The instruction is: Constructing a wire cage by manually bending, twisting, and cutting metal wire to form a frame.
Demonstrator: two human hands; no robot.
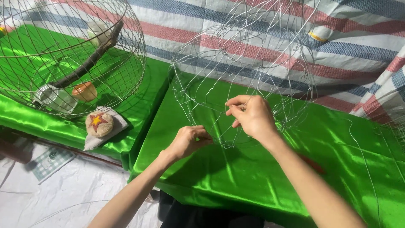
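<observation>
wire frame (pixel 236 76) half-woven, stands on green-draped worktop (pixel 261 169) | left hand (pixel 188 140) fingers pinch a strand at its lower edge | right hand (pixel 251 116) fingers grip strands just above | finished wire cage (pixel 71 55) far left holds branch (pixel 90 59), cups

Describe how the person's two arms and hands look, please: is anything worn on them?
Both forearms are bare, with no sleeves in view. The left hand and the right hand wear no gloves. No ring, watch or bracelet shows on either wrist or on the fingers. Both arms are slim and enter from the bottom edge.
</observation>
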